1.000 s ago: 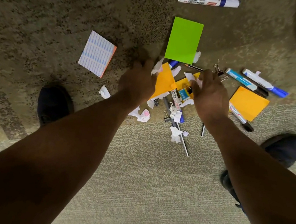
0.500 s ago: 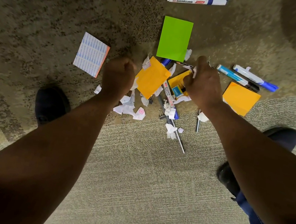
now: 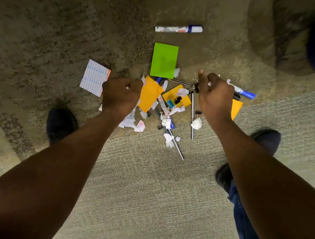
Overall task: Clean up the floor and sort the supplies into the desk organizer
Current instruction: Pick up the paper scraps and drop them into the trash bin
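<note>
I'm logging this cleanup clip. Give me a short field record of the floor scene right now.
surface: carpet floor
left hand: fist, seems to hold paper scraps
right hand: fingers curled, contents unclear
green note pad: flat, beyond the pile
whiteboard marker: lying alone, farthest away
printed pad: left of pile
paper scraps: scattered
organizer: not visible

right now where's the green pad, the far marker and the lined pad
green pad [image 3: 164, 60], head view, middle of its top face
far marker [image 3: 173, 28], head view, white barrel
lined pad [image 3: 94, 77], head view, middle of the printed face
</note>
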The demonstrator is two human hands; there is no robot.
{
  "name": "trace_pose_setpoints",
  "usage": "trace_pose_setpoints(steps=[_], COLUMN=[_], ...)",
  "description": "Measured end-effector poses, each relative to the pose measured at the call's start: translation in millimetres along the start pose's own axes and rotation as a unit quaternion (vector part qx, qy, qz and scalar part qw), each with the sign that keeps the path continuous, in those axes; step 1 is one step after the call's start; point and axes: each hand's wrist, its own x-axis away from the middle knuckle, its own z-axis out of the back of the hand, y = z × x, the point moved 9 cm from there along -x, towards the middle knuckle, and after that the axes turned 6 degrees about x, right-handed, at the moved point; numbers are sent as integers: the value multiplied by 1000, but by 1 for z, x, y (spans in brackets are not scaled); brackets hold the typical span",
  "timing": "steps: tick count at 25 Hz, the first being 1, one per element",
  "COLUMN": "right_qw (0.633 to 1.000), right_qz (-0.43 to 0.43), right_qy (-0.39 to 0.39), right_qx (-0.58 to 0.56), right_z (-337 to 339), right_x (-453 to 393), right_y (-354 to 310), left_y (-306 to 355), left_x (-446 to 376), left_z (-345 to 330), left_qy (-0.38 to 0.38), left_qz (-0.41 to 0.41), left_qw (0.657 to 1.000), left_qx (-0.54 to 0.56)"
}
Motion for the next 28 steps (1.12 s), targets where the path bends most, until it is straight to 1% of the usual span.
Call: trace_pose_setpoints(steps=[3,5,8,12,14,15,17,18,21,23,26,28], right_qw=[999,995,984,948,932,930,929,933,946,952,969,981], right_qz=[-8,-11,-23,-7,-13,-16,-43,-68,-137,-163,-137,-126], right_qy=[39,89,175,315,355,360,359,348,285,243,180,122], right_qx=[31,40,12,-37,-63,-72,-73,-67,-73,-89,-98,-80], right_z=[58,105,186,304,350,363,389,395,399,395,382,372], right_x=[5,5,-2,-13,-23,-30,-45,-53,-78,-91,-111,-118], right_y=[-9,-12,-7,17,37,45,73,88,134,159,180,192], left_y=[68,118,199,328,388,410,456,473,511,532,548,542], left_x=[26,41,60,97,116,121,134,137,140,142,136,133], left_z=[-3,-7,-24,-53,-64,-68,-85,-97,-142,-170,-207,-236], left_qy=[-34,-41,-78,-129,-133,-125,-112,-105,-88,-81,-89,-134], left_qz=[-57,-100,-142,-235,-272,-291,-313,-311,-277,-283,-313,-323], left_qw=[998,994,984,949,932,926,922,926,946,946,939,936], left_qx=[13,21,80,165,200,207,199,188,146,138,113,35])
